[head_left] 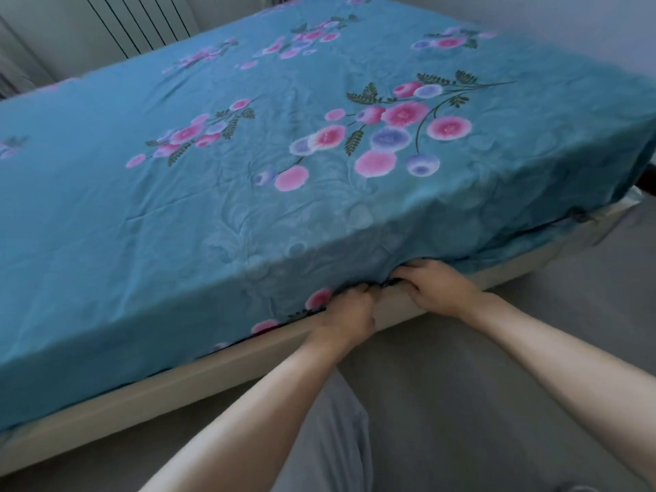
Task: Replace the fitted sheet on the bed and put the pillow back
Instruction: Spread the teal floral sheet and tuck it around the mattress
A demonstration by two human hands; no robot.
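The bed [117, 403] fills most of my view, its pale frame running as a band from the lower left up toward the right under the mattress. Over the mattress lies the teal fitted sheet [248, 193], printed with sprays of pink and lilac round flowers on dark leafy stems; it covers the whole top, lightly creased, and drops down the near side to the frame. Along the left stretch of that side the hem sits down at the frame, while toward the far right corner the edge is looser and a strip of pale material shows beneath it. Behind the bed, at the upper left, stands a white radiator [142, 26] with dark vertical gaps, against a pale wall [568, 16]. The grey floor [514, 367] spreads below the frame on my side, and my leg in light grey trousers [330, 449] shows between my forearms. Both my bare arms reach forward to the lower edge of the sheet on the near side, close together. My left hand [349, 307] is curled into the fabric at the hem, fingers tucked in against the frame where a pink flower sits just beside it. My right hand [435, 285] is just to its right, fingers bent over the bunched hem and gripping it, with a short dark gathered stretch of the hem between the two hands. No pillow shows on the bed from here.
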